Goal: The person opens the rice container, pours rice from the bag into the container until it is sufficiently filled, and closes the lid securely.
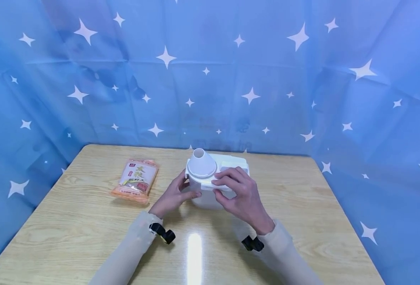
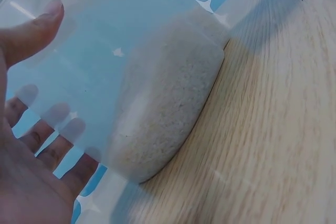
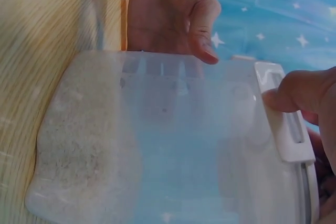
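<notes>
A translucent plastic container is standing on the wooden counter, near its middle and in front of the person. Its white lid is sitting on top, and a white funnel is resting in the lid's round opening at the left end, narrow end up.

The left hand is holding the container's left side: the left wrist view is showing the thumb on the near wall and the fingers wrapping round the far side, seen through the clear plastic. The right hand is lying over the near edge of the lid, its fingers curling down onto the rim; in the right wrist view the thumb is pressing against the lid's white latch.

A layer of pale rice is lying in the bottom of the container, filling only the lowest part and leaving the rest see-through.

An orange packet of grain with printed characters is lying flat on the counter to the left of the container, apart from the left hand. A blue curtain with white stars is hanging behind and around the counter.
</notes>
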`<state>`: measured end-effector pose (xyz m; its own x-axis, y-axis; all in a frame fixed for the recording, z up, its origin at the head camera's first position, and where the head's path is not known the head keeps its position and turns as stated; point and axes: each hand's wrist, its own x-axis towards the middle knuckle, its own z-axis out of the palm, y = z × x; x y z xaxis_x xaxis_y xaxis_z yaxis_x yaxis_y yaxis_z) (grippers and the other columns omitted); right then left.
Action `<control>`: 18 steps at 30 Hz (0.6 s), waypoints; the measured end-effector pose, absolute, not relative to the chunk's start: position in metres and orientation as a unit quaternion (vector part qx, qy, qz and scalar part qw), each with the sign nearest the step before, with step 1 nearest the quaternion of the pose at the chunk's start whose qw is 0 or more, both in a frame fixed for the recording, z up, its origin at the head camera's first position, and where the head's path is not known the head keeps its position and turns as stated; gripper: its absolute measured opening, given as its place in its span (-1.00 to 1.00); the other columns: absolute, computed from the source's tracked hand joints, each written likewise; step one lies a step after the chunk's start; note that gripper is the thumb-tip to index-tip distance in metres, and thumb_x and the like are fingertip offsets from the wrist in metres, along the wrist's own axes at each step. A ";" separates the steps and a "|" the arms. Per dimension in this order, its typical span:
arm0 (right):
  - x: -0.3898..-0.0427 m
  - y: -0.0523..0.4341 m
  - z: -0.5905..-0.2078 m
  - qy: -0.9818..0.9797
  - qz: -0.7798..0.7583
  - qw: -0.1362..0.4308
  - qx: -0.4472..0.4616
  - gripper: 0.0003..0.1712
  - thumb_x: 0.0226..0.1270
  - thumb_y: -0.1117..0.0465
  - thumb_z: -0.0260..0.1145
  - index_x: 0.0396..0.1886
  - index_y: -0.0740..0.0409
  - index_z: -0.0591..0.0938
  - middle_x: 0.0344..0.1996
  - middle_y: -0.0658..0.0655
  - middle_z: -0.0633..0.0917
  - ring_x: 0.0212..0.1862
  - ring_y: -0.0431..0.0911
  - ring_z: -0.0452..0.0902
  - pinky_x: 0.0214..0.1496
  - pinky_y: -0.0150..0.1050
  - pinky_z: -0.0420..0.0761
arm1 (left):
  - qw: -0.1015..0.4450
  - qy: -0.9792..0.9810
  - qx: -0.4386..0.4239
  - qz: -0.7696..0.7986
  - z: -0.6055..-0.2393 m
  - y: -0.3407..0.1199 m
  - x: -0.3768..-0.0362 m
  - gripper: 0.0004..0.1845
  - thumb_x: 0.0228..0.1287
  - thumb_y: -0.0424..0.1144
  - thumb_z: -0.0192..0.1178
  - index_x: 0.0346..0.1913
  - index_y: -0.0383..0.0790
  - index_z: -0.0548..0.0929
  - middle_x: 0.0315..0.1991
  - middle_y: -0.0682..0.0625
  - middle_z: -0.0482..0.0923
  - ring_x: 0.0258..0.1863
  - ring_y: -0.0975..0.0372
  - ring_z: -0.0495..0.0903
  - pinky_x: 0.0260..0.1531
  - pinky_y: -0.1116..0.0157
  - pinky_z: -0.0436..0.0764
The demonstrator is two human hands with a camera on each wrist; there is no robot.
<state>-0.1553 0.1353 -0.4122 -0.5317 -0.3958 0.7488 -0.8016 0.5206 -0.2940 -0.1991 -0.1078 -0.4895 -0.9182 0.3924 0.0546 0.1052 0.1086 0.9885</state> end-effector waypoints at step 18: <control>-0.159 0.171 -0.389 -0.825 0.351 0.288 0.338 -0.66 0.24 0.30 0.48 0.02 0.01 0.77 0.15 0.09 0.70 0.24 0.00 0.57 0.31 -0.27 0.57 | 0.057 0.793 0.192 0.576 -0.472 -0.130 -0.202 0.05 0.03 -0.10 0.61 0.55 0.32 0.22 0.53 0.10 0.29 0.54 0.01 0.28 0.48 -0.10 0.39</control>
<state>-0.1588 0.1714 -0.3894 -0.6063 -0.3549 0.7117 -0.7590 0.5254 -0.3846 -0.2018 -0.1302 -0.4720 -0.9199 0.3702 0.1297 0.2378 0.2633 0.9350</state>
